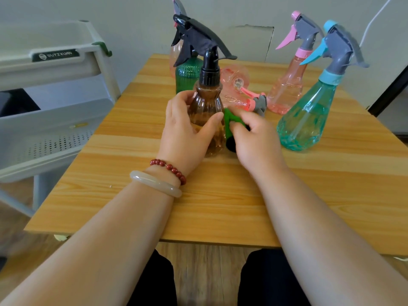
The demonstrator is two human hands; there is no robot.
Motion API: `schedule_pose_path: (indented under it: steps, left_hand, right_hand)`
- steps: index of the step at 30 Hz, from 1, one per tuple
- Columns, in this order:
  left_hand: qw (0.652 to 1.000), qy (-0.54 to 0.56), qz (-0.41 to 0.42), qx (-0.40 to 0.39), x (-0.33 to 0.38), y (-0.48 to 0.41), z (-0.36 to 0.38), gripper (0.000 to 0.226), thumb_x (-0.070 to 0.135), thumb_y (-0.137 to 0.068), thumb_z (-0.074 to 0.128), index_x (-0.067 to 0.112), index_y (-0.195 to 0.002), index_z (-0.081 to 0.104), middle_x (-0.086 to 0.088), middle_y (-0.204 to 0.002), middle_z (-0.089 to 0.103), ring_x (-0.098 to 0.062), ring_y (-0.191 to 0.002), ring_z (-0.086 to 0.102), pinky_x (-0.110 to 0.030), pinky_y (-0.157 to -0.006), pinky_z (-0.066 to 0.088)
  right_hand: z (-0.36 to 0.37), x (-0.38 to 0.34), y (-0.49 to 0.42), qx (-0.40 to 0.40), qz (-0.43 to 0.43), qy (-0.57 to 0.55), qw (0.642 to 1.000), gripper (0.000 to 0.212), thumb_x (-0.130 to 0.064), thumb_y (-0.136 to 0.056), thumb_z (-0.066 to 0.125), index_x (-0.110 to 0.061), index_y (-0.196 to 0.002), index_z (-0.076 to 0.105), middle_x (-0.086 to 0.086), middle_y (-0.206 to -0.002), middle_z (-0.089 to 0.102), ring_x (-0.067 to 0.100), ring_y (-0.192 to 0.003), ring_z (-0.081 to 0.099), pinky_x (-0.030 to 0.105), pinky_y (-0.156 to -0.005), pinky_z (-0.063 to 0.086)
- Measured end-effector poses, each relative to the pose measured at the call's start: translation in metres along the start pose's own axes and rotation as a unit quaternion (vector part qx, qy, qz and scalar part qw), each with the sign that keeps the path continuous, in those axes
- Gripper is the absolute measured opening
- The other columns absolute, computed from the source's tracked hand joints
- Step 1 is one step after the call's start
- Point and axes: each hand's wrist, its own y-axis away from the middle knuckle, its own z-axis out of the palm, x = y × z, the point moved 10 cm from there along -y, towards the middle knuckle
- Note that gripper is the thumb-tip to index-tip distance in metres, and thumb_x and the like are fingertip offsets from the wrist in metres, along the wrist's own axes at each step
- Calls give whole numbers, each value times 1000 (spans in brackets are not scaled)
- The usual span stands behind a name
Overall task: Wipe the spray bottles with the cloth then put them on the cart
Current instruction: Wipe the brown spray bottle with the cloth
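A brown spray bottle (206, 102) with a black trigger head stands upright in the middle of the wooden table (220, 195). My left hand (185, 131) grips its body from the left, thumb across the front. My right hand (254, 138) holds a green cloth (230, 122) bunched against the bottle's right side. Behind stand a green bottle (187, 74) and a pink bottle (175, 51). A pink bottle (237, 87) lies on its side. To the right stand another pink bottle (287, 85) and a teal bottle (309, 120).
A grey-white cart (55, 85) with tiered trays stands left of the table, its perforated lower shelf level with the tabletop. A wall runs behind the table. My knees are under the table's near edge.
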Motion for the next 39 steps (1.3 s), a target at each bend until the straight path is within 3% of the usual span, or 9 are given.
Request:
schedule_pose_path:
  steps: [6, 9, 12, 15, 20, 23, 26, 32, 39]
  left_hand:
    - [999, 46, -9, -20, -2, 1, 6, 54, 45, -89, 57, 31, -137, 39, 9, -133, 54, -9, -126, 49, -35, -106, 43]
    - [997, 66, -18, -37, -2, 1, 8, 54, 32, -96, 58, 25, -144, 36, 7, -133, 54, 5, -110, 55, -14, -94, 45]
    - [999, 27, -2, -37, 1, 1, 9, 62, 39, -94, 63, 21, -146, 35, 9, -135, 47, -3, -121, 50, -19, -104, 41]
    - [999, 10, -11, -29, -2, -1, 7, 65, 40, -93, 64, 20, -148, 36, 6, -135, 41, -7, -124, 43, -17, -107, 37]
    - [999, 23, 4, -41, 3, -1, 9, 54, 34, -95, 62, 22, -145, 43, 10, -127, 49, -9, -124, 47, -24, -106, 40]
    - [999, 31, -4, -40, 3, 0, 8, 53, 32, -96, 61, 21, -144, 43, 13, -130, 51, -3, -123, 47, -12, -100, 37]
    - [998, 39, -8, -44, 1, -1, 9, 53, 33, -96, 59, 20, -145, 43, 10, -134, 53, -6, -125, 48, -28, -108, 41]
    - [997, 52, -5, -49, 3, 2, 10, 52, 29, -98, 59, 20, -146, 42, 8, -134, 54, -5, -124, 50, -29, -107, 43]
    - [995, 70, -21, -64, 0, 2, 14, 59, 42, -94, 52, 24, -149, 38, 7, -140, 54, -4, -124, 52, -34, -107, 44]
  right_hand:
    - [-2, -27, 6, 21, -108, -60, 992, 41, -14, -99, 52, -20, -139, 51, -13, -132, 54, 0, -128, 46, 4, -102, 34]
    - [0, -8, 1, -2, -35, 20, 999, 34, -17, -100, 52, -23, -132, 59, -11, -113, 62, 8, -111, 56, 8, -78, 41]
    - [3, 6, -1, -26, 18, 78, 996, 34, -21, -101, 49, -27, -133, 58, -8, -116, 63, 10, -105, 55, 18, -75, 38]
    - [0, -1, -1, -7, -3, 44, 999, 32, -19, -101, 50, -26, -130, 61, -17, -103, 60, 1, -93, 56, 3, -65, 38]
    - [-8, -30, 5, 31, -125, -77, 989, 39, -10, -100, 50, -19, -138, 53, -16, -126, 55, -5, -122, 48, 0, -96, 33]
    - [-3, -2, -6, -3, -22, 10, 1000, 32, -12, -98, 52, -30, -119, 67, -22, -95, 64, 6, -94, 60, 2, -69, 39]
    - [-6, 13, -9, -13, 25, 60, 998, 29, -14, -96, 54, -38, -100, 68, -23, -80, 60, 12, -84, 60, 6, -60, 38]
    - [-11, -29, 6, 47, -122, -83, 988, 38, -10, -99, 51, -18, -136, 55, -13, -129, 58, -7, -122, 49, 2, -98, 35]
    - [-12, 6, -6, 16, 13, 50, 999, 27, -14, -97, 50, -22, -112, 71, -8, -84, 68, 12, -74, 61, 23, -64, 46]
